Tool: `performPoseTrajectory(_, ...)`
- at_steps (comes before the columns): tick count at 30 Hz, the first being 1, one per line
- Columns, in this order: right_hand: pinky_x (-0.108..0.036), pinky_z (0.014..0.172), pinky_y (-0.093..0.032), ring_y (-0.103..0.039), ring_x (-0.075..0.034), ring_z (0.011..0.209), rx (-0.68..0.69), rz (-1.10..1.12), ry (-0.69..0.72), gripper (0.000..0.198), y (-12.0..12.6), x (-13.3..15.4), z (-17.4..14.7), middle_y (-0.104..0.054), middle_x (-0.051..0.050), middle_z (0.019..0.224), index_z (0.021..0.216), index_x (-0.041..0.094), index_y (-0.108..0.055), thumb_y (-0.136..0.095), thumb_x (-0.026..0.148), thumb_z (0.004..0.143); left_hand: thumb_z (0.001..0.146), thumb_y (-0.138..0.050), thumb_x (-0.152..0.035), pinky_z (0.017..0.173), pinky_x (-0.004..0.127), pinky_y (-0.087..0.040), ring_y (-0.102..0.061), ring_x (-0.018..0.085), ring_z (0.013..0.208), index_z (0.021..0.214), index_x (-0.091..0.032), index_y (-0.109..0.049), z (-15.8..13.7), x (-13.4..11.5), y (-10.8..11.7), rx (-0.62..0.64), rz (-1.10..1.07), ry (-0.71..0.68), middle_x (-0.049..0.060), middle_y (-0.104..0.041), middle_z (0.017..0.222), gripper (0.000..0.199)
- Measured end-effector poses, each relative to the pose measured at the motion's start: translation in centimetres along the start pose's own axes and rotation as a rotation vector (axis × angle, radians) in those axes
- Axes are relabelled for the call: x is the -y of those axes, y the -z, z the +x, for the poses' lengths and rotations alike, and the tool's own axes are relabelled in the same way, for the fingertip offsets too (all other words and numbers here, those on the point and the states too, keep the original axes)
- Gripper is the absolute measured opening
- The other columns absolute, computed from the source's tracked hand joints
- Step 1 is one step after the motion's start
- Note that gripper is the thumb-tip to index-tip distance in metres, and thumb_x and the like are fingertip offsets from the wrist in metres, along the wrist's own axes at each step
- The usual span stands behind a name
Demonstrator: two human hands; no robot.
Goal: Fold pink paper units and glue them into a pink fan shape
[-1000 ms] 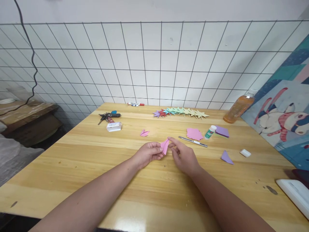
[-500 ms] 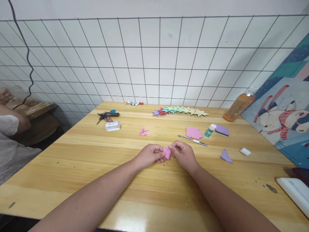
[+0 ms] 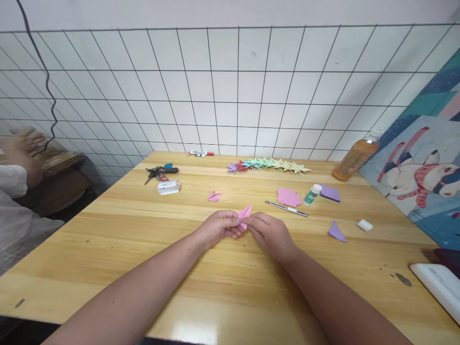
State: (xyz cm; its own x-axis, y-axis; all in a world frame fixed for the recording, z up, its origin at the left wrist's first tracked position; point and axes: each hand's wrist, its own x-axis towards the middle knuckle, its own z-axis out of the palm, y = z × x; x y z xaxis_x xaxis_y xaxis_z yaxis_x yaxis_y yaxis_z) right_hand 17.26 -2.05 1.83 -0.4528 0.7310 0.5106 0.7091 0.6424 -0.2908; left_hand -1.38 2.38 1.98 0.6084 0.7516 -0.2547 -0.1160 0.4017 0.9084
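1. Folded pink paper (image 3: 246,212) sits between the left hand (image 3: 219,229) and the right hand (image 3: 272,235), to the left of the utility knife (image 3: 286,209) and slightly nearer the person; whether it touches the tabletop (image 3: 161,239) I cannot tell.
2. The left hand is pinched on the paper's left side, while the right hand's fingertips lie against its lower part (gripping or only pressing, I cannot tell).
3. Neither hand is nearer: both touch it, the right one from the side toward the utility knife.
4. Its long axis slants; the sharp tip points away from the person and somewhat rightward, toward the area left of the knife.
5. Well left of the knife lies a pink folded piece (image 3: 214,196); just beyond the knife, a pink paper stack (image 3: 289,197).
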Motion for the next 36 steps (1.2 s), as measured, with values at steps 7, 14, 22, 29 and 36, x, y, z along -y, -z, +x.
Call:
performPoseTrajectory(7, -0.020, 0.073, -0.044, -0.059, -0.012, 0.086, -0.016, -0.057, 0.001, 0.031, -0.1, -0.3, -0.2, -0.064, -0.001, 0.100, 0.110, 0.029, -0.056, -0.045, 0.016, 0.085, 0.067, -0.067, -0.028, 0.058, 0.020, -0.045, -0.060, 0.011, 0.062, 0.071, -0.010, -0.064, 0.2, 0.1, 0.2, -0.019, -0.021, 0.004, 0.007, -0.067, 0.073, 0.018)
performPoseTrajectory(14, -0.020, 0.074, -0.043, -0.059, -0.012, 0.086, -0.017, 0.021, 0.021, 0.026, -0.5, -0.2, -0.3, -0.065, -0.001, 0.098, 0.106, 0.027, -0.059, -0.046, 0.018, 0.085, 0.067, -0.067, -0.027, 0.056, 0.019, -0.044, -0.059, 0.010, 0.059, 0.070, -0.009, -0.063, 0.2, 0.1, 0.1, -0.008, -0.006, 0.020, 0.005, -0.066, 0.066, 0.018)
performPoseTrajectory(22, -0.024, 0.075, -0.044, -0.059, -0.013, 0.083, -0.075, 0.216, -0.079, 0.017, -0.4, -0.5, 0.2, -0.067, -0.002, 0.090, 0.094, 0.023, -0.063, -0.050, 0.023, 0.083, 0.065, -0.069, -0.031, 0.063, 0.022, -0.047, -0.059, 0.010, 0.062, 0.074, -0.010, -0.064, 0.2, 0.3, 0.0, -0.048, -0.008, -0.018, 0.006, -0.066, 0.072, 0.023)
performPoseTrajectory(29, -0.025, 0.064, -0.047, -0.061, -0.014, 0.069, -0.154, 0.636, -0.417, 0.010, -1.3, 0.0, 0.7, -0.067, -0.003, 0.075, 0.079, 0.021, -0.065, -0.059, 0.027, 0.075, 0.066, -0.067, -0.036, 0.060, 0.023, -0.046, -0.058, 0.011, 0.059, 0.073, -0.011, -0.063, 0.2, 0.5, -0.8, -0.130, 0.139, -0.139, 0.005, -0.065, 0.067, 0.026)
performPoseTrajectory(36, -0.022, 0.052, -0.045, -0.056, -0.011, 0.054, -0.227, 1.050, -0.737, 0.016, -1.6, 0.7, 1.5, -0.060, 0.000, 0.062, 0.069, 0.017, -0.054, -0.063, 0.031, 0.070, 0.067, -0.065, -0.037, 0.056, 0.022, -0.044, -0.056, 0.011, 0.056, 0.069, -0.010, -0.063, 0.5, 0.7, -1.9, -0.232, 0.289, -0.276, 0.005, -0.065, 0.065, 0.027)
